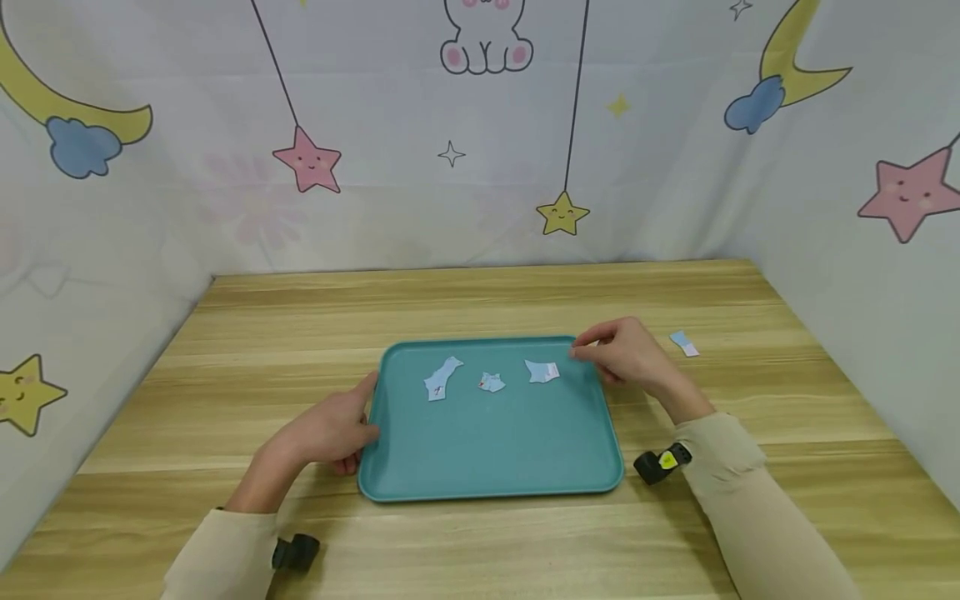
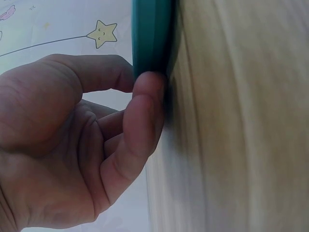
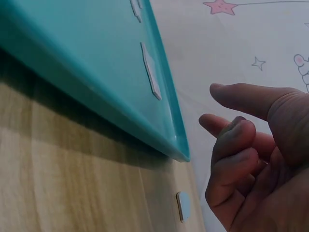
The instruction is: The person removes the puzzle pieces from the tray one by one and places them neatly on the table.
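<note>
A teal tray (image 1: 491, 450) lies on the wooden table, its left edge held by my left hand (image 1: 330, 429). In the left wrist view, the fingertips (image 2: 148, 84) grip the rim from beneath, with another digit on its side. Three thin pale-blue puzzle-like pieces rest on the tray: a long one (image 1: 442, 379), a small one (image 1: 491, 382) and one at the right (image 1: 542, 372). My right hand (image 1: 626, 354) hovers by the tray's far right corner, thumb and forefinger apart with nothing between them. A fourth piece, pale blue (image 1: 683, 343), lies on the table beyond that hand.
The wooden table (image 1: 480, 550) extends around the tray on all sides. A white cloth backdrop (image 1: 390, 217) printed with stars and moons stands behind it and along both sides. Black wrist devices (image 1: 656, 467) sit at both cuffs.
</note>
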The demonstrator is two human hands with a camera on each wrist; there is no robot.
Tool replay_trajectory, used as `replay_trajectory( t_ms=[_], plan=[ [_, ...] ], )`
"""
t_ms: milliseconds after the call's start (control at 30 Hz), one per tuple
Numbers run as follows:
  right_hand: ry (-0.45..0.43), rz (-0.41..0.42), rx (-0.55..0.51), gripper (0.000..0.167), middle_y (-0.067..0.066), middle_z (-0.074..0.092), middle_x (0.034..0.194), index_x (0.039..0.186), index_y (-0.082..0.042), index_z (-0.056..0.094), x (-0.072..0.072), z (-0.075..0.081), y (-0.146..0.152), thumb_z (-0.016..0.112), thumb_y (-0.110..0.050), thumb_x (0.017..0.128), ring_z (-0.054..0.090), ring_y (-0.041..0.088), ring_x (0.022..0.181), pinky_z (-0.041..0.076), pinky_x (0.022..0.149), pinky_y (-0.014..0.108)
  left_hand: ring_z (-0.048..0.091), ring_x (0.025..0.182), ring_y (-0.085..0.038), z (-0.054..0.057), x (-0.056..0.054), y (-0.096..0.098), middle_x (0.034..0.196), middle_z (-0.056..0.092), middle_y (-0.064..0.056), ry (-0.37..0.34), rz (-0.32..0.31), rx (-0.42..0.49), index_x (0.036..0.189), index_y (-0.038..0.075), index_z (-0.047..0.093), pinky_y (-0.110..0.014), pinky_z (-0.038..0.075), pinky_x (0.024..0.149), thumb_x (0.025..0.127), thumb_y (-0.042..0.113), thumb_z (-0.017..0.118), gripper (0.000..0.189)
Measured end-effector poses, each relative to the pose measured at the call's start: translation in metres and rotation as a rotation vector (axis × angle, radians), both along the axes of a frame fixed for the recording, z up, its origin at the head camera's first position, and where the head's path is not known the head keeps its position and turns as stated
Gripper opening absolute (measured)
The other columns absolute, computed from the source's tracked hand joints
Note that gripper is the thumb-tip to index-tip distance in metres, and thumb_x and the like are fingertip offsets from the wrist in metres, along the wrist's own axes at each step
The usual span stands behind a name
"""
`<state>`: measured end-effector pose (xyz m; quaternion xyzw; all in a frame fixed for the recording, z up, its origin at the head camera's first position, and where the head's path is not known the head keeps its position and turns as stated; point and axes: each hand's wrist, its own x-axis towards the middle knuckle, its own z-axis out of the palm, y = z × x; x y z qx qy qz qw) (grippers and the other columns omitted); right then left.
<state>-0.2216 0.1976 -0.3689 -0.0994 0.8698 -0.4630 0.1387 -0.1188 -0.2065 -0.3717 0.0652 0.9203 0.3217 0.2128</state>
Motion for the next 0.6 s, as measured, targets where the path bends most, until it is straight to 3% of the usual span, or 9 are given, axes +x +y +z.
replay_trajectory(
  t_ms=[300,600],
  plan=[
    [0.014,0.061,0.078,0.035,-0.006,0.039,0.05,0.122,-0.003,0.078,-0.008,-0.01,-0.002,0.081,-0.019,0.092,0.036,0.011,0.043,0.038,0.047,0.027,0.063,0.046,-0.017,0.0,0.0,0.0,0.061,0.063,-0.008,-0.001,0.0,-0.007,0.167,-0.007,0.001,-0.034,0.057,0.047,0.098,0.003,0.055,0.088],
    [0.098,0.133,0.158,0.036,-0.007,0.044,0.064,0.121,-0.006,0.081,-0.015,-0.019,-0.004,0.085,-0.02,0.087,0.038,0.009,0.057,0.036,0.055,0.024,0.062,0.046,-0.016,0.0,-0.001,-0.001,0.061,0.062,-0.008,-0.005,0.006,-0.006,0.167,-0.006,0.001,-0.033,0.057,0.047,0.098,0.003,0.055,0.088]
  ],
)
